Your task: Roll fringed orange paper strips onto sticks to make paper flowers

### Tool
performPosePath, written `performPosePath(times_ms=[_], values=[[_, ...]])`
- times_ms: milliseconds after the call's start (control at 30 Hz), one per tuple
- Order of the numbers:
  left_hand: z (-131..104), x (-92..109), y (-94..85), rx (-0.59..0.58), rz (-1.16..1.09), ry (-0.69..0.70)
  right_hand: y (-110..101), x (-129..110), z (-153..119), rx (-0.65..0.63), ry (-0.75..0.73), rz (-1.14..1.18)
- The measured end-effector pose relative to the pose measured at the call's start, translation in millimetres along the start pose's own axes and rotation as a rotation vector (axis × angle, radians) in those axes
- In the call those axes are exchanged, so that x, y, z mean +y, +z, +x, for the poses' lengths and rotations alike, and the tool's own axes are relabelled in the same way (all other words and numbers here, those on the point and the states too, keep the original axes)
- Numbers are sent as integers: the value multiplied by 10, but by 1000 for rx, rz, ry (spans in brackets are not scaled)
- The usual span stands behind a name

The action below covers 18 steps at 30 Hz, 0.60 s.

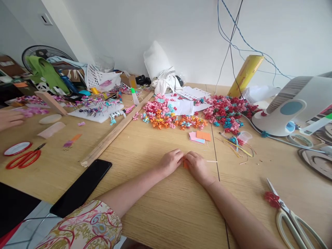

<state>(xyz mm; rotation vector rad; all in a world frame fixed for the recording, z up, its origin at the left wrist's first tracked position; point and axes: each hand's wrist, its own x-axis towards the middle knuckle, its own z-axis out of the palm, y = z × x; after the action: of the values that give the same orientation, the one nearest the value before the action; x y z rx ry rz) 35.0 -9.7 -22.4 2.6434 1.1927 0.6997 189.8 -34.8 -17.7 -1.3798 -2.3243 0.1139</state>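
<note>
Close together over the middle of the table (pixel 160 200), my left hand (pixel 171 162) and my right hand (pixel 198 166) are both closed. Between their fingertips is a small orange piece (pixel 185 164), which both hands pinch; its exact shape is mostly hidden by the fingers. A thin pale strip (pixel 212 161) sticks out to the right from behind my right hand. Just beyond the hands lie orange (pixel 203 135), pink and blue paper pieces. Farther back is a pile of small orange, pink and blue flowers (pixel 162 116), with white sheets among them.
A wooden bar (pixel 116 135) lies left of my hands, beside a black phone (pixel 81 186). White-handled scissors (pixel 287 211) rest at the right, near a white appliance (pixel 285 107). Red scissors (pixel 24 159) and another person's hand (pixel 10 119) are at far left.
</note>
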Motion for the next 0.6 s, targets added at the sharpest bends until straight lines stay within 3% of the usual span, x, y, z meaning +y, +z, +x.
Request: performPosePath(times_ms=[600], values=[[-14, -25, 33, -9, 19, -10, -36, -11, -7, -67, -38, -88]])
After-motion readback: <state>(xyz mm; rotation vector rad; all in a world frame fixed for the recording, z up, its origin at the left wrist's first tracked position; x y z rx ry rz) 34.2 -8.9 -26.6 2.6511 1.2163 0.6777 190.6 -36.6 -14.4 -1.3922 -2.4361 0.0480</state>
